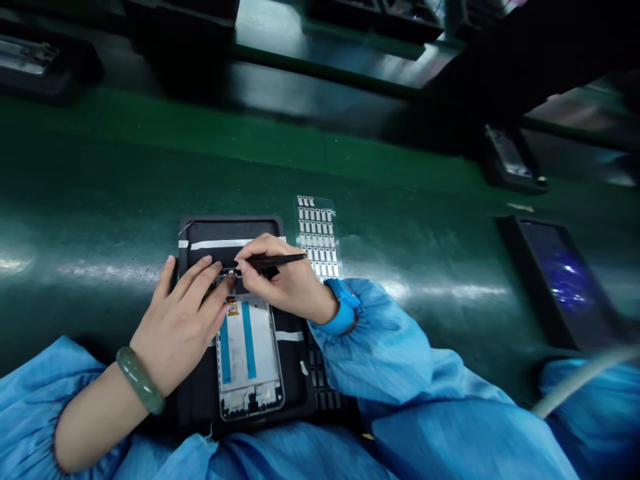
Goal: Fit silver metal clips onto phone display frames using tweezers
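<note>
A phone frame with two blue strips lies in a black foam tray in front of me. My right hand pinches a dark, thin pen-like tool, probably tweezers; its tip is at the upper end of the frame. My left hand rests with fingers spread over the frame's upper left, its fingertips near the tool tip. An orange flex cable shows just below those fingers. Whatever the tool tip touches is hidden by my fingers.
A clear sheet of small metallic pieces lies just right of the tray on the green table. Farther right stand a black tray with a shiny dark screen and another holding a phone part. A blue sleeve shows at lower right.
</note>
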{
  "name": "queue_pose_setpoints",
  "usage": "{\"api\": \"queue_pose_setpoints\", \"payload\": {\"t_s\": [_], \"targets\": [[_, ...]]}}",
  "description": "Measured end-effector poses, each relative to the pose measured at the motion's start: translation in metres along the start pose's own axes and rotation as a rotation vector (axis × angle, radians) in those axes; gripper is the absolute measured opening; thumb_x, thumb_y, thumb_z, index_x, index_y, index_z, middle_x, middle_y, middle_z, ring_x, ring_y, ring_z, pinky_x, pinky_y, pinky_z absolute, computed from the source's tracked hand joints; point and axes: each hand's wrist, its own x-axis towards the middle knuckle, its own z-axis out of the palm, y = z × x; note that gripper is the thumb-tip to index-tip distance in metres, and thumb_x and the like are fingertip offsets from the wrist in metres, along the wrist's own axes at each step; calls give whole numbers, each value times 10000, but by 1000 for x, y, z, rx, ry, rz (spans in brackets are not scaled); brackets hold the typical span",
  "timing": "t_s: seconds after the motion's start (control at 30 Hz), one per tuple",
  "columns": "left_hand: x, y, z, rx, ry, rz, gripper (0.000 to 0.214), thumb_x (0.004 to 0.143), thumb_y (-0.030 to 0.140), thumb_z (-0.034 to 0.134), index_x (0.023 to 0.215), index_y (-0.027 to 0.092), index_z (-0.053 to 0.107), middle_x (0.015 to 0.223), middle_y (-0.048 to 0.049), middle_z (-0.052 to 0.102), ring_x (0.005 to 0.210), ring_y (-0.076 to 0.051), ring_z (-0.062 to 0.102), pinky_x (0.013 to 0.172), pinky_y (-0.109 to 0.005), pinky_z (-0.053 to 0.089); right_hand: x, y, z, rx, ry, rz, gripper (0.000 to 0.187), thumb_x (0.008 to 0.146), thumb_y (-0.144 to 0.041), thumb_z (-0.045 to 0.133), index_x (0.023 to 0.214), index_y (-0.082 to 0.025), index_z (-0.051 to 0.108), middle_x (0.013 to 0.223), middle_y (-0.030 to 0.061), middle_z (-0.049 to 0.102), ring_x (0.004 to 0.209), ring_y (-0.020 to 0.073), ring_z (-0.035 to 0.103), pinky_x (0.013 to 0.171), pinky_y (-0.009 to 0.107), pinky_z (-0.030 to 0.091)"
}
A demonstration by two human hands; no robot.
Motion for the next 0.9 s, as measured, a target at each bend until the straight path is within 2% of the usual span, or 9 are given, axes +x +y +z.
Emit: {"api": "queue_pose_setpoints", "payload": {"t_s": [0.33, 0.6, 0.8, 0.9], "targets": [[0, 0, 0, -22, 6, -5, 328, 904, 235, 426, 1193, 145, 554, 1216, -136, 579, 1233, -295, 454, 1049, -585, 278, 3, -5, -1, -104, -51, -30, 107, 804, -118, 524, 889, -180, 545, 816, 25, 602, 745, 128, 584, 670, 247, 487], [-1, -1, 2, -2, 12, 5, 315, 912, 253, 414, 1167, 147, 565, 1220, -146, 569, 1232, -293, 451, 1047, -580, 273, 5, -14, 0, -264, -185, -138, 144, 830, -95, 456, 927, -166, 536, 852, 53, 620, 776, 151, 585, 691, 282, 499], [0, -2, 0, -17, -32, -4, 345, 921, 276, 397, 1227, 177, 521, 1257, -113, 553, 1240, -279, 439, 1041, -568, 294, 0, -1, 0, 21, 37, 112, 62, 820, -164, 542, 879, -185, 540, 825, 13, 609, 702, 109, 598, 603, 220, 495], [0, -1, -1, -34, -23, -5, 346, 918, 286, 406, 1220, 169, 529, 1250, -116, 557, 1240, -280, 440, 1042, -567, 298, -1, 1, 0, 40, 47, 120, 55, 817, -171, 563, 870, -184, 555, 822, 14, 617, 728, 117, 605, 635, 230, 494]]}}
